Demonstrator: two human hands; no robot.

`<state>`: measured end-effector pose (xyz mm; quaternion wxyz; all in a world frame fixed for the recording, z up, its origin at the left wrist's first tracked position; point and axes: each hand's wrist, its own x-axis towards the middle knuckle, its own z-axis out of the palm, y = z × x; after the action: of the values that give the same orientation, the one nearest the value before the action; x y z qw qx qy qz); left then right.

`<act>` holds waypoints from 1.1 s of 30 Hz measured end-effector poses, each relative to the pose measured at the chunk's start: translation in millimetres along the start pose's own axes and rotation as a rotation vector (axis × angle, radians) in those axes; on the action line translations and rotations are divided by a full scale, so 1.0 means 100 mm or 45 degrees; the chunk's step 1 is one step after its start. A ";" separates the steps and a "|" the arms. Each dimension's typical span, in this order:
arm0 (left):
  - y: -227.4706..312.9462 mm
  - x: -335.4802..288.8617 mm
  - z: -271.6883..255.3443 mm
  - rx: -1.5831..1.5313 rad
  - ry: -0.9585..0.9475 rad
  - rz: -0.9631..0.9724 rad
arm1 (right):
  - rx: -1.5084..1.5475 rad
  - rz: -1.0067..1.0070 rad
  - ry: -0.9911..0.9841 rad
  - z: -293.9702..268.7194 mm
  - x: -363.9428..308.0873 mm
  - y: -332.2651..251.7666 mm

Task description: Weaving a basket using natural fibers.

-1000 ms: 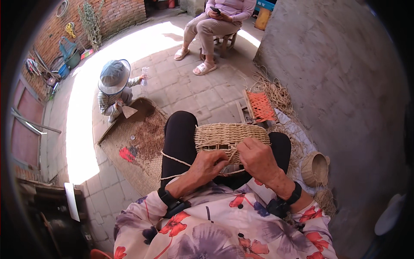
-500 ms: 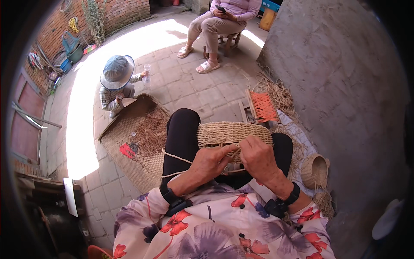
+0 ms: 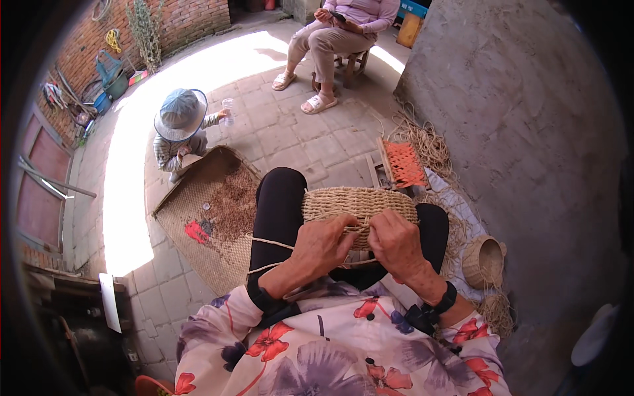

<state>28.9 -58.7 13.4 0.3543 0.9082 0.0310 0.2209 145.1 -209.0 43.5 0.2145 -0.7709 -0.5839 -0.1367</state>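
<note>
A partly woven straw basket [image 3: 356, 201] lies across my lap between my knees, its weave tight at the far side and looser near my fingers. My left hand [image 3: 322, 245] is closed at the near edge, thumb and forefinger gripping the weave. Close beside it, my right hand [image 3: 397, 243] pinches a strand of straw cord at the same edge, fingers curled. The exact strand between those fingertips is partly hidden. A loose straw cord [image 3: 272, 242] loops over my left thigh and passes beneath my left wrist.
On the left lies a woven mat [image 3: 181, 228] with brown bits. Beyond it crouches a child in a blue hat [image 3: 179, 113], holding a clear bottle [image 3: 228, 112]. Another person [image 3: 330, 46] sits ahead with a phone. Straw cord [image 3: 422, 142], an orange-webbed stool [image 3: 404, 164] and a small basket [image 3: 482, 261] are on the right.
My left fingertips have drawn back slightly from my right hand, leaving a gap that shows strands. The seated person's one hand has moved off the phone. The child's hat has shifted a little.
</note>
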 end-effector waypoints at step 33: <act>0.20 -0.03 0.21 -1.780 0.063 -1.339 | 0.337 0.028 -0.032 0.10 0.08 0.16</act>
<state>33.3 -87.7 11.4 0.8851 0.3458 0.3110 0.0170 162.1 -200.7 35.5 0.3084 -0.7439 -0.5911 -0.0463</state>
